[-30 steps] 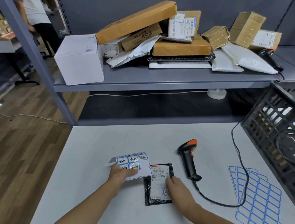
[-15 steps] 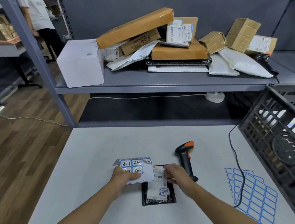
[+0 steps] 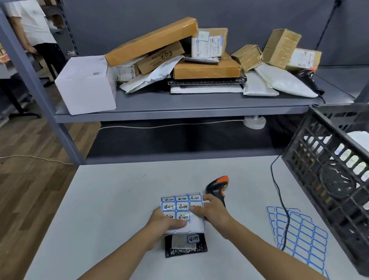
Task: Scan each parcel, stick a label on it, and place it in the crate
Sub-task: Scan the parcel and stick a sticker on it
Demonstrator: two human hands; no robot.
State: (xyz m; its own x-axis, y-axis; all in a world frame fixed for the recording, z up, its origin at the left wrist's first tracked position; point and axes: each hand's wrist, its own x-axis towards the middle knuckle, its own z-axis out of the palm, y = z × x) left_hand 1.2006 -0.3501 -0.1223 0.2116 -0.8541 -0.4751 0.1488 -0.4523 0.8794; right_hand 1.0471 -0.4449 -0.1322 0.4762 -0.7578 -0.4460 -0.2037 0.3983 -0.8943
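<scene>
A grey metal shelf [image 3: 175,108] runs across the back, piled with parcels: a plain white box [image 3: 86,84], a long brown carton [image 3: 150,41] lying tilted on top of the pile, a smaller brown carton [image 3: 160,57] printed with small black text too blurred to read and a recycling symbol, another carton with a white shipping label [image 3: 208,45] of unreadable print, and pale mailer bags [image 3: 284,81]. In front is a white table [image 3: 106,207]. At its right edge a black plastic crate [image 3: 347,189] with lattice walls stands tilted, something white showing through its holes. Beside it lies a sheet of blank blue-bordered labels [image 3: 305,239], with a black cable [image 3: 281,197] crossing it. A black scanner with an orange top [image 3: 218,185] lies on the table, just behind the right hand [image 3: 213,210]. Both hands hold a label sheet [image 3: 182,206] of blue-framed stickers bearing black handwritten marks, illegible; the left hand [image 3: 165,221] grips its lower edge with the thumb on top, the right pinches its right edge. Directly beneath the sheet, flat on the table, lies the small black parcel [image 3: 185,248], carrying a white shipping label and one blue-bordered sticker [image 3: 193,238].
</scene>
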